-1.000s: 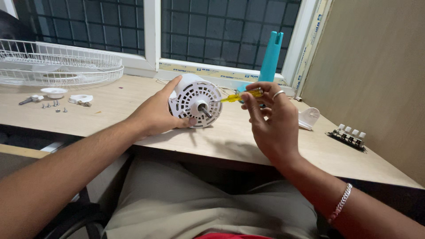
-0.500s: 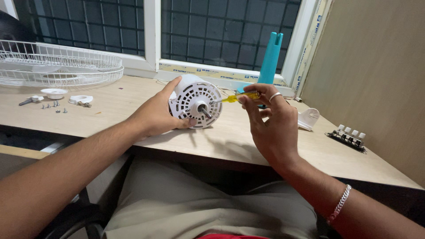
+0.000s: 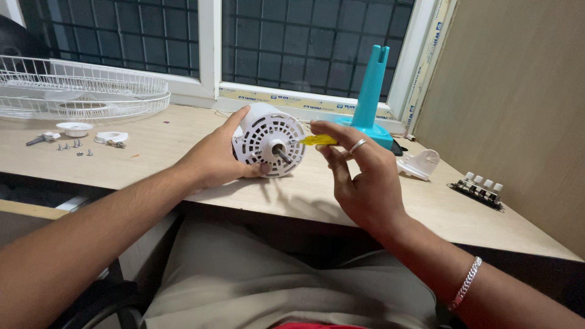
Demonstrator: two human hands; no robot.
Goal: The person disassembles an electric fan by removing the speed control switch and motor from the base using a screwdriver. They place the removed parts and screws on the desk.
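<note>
A long pale wooden desk (image 3: 152, 143) carries a white perforated round plastic fan motor housing (image 3: 271, 137) near its front edge. The left hand (image 3: 213, 158) wraps around that housing's side. The right hand (image 3: 362, 176) pinches a small yellow-handled screwdriver (image 3: 314, 140), tip touching the housing's face.

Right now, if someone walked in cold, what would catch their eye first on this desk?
Probably the round white perforated plastic motor housing at the middle of the wooden desk, steadied by the left hand while the right hand presses a yellow-handled screwdriver to its face. Behind stands a tall teal plastic stand; far left lies a white wire fan guard.
</note>
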